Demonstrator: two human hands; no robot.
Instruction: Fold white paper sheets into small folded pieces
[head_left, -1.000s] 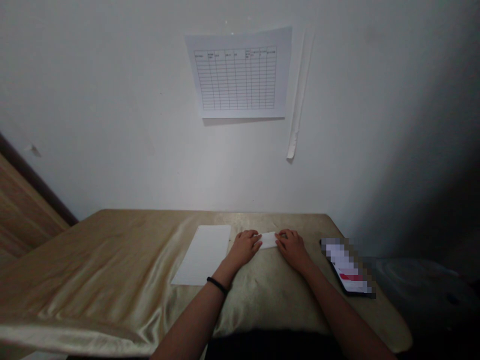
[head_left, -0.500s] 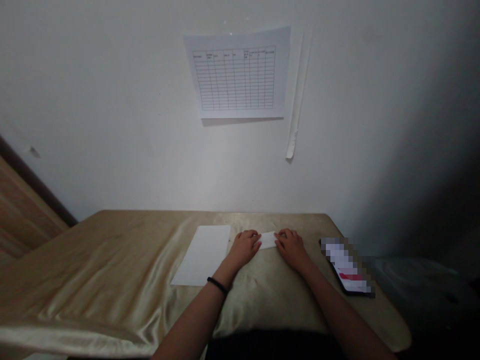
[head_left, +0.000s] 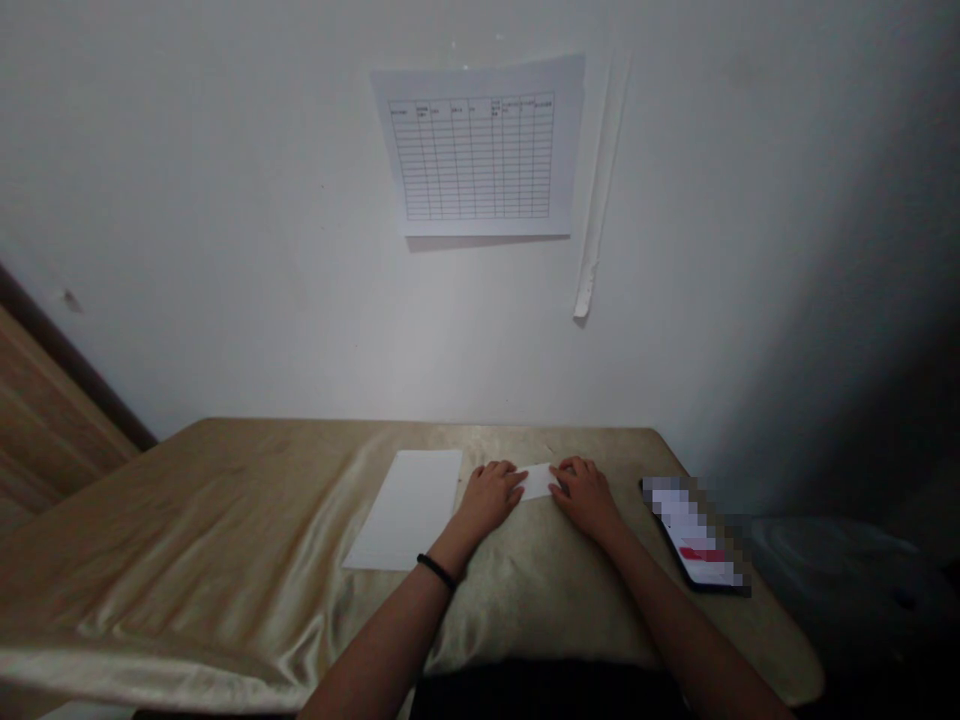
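A small strip of folded white paper [head_left: 536, 482] lies on the gold satin cloth between my hands. My left hand [head_left: 495, 492] grips its left end, thumb and fingers at the near and far edges. At the right end, my right hand [head_left: 583, 492] holds the paper in the same way. Parts of both ends are hidden under the fingers. Left of my left hand lies a larger sheet of white lined paper [head_left: 401, 510], flat on the cloth. A black band [head_left: 436, 570] circles my left wrist.
The cloth-covered table [head_left: 225, 520] meets a white wall [head_left: 262, 300]. A phone [head_left: 694, 540], partly pixelated, lies near the table's right edge. A printed grid sheet [head_left: 480, 150] hangs on the wall beside a peeling strip [head_left: 596, 220]. Wooden furniture [head_left: 52, 420] stands at the left.
The fingers of my left hand have shifted slightly, its index finger now stretched further onto the paper. Otherwise hands and paper stay in place; the view has moved a little.
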